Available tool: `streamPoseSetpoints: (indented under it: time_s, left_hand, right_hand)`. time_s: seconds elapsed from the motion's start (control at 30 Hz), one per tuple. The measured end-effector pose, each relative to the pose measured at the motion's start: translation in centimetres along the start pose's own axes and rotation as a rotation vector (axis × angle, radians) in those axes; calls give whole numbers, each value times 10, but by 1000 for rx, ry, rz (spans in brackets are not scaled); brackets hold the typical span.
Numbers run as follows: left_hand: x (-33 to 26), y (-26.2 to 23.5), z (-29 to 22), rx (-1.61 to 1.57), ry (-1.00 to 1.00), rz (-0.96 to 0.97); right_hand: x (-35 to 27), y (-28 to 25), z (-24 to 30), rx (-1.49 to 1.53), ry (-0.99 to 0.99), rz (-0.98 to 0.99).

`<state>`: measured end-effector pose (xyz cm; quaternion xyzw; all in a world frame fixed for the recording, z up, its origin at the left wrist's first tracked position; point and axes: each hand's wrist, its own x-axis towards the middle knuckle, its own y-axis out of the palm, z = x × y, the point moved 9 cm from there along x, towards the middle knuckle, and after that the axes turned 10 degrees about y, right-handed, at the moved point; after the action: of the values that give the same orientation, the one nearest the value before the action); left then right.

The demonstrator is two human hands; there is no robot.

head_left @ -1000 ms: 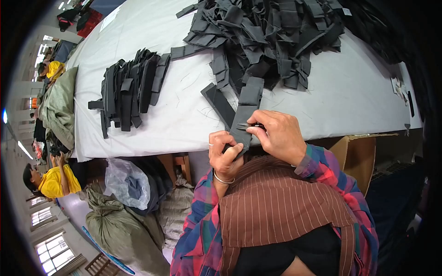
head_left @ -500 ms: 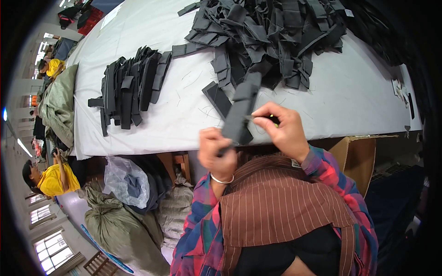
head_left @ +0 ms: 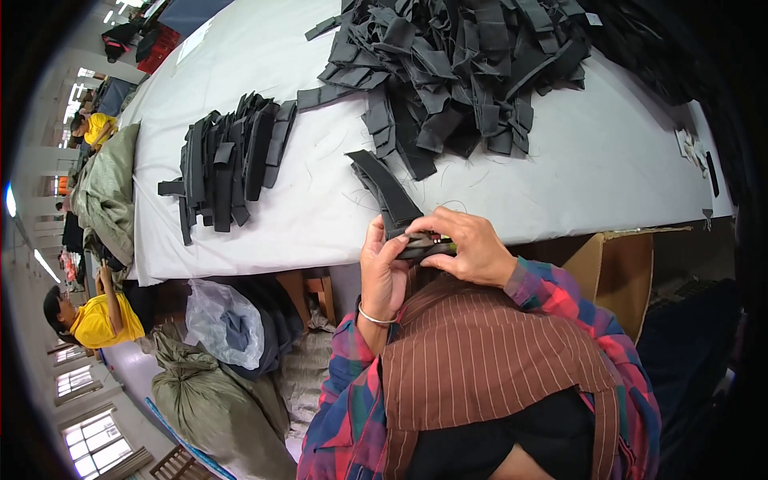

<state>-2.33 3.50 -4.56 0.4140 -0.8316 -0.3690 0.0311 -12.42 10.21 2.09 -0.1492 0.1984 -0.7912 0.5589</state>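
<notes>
Near the frame's centre, the left hand [head_left: 382, 268] is pinching a dark strip [head_left: 388, 188] slanting toward upper left; the right hand [head_left: 472, 246] is gripping a small tool [head_left: 437, 238] close beside. If the strip slips, the tool could be nicking it.

Glaring windows [head_left: 98, 442], fisheye bending, black corners

Red-and-blue plaid sleeves [head_left: 566, 308], brown pinstriped apron [head_left: 488, 360], pale bracelet [head_left: 374, 319].
</notes>
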Motion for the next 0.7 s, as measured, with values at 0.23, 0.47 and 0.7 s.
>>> streamPoseSetpoints:
  time_s: [0.23, 0.47, 0.7]
  left_hand:
    - [-2, 21, -12, -109, -65, 89]
    - [10, -7, -1, 142, 23, 13]
    - [6, 13, -9, 197, 128, 98]
  right_hand:
    - [-3, -4, 7, -126, -117, -121]
    - [-9, -12, 11, -58, -126, -169]
    - [-2, -17, -8, 124, -30, -201]
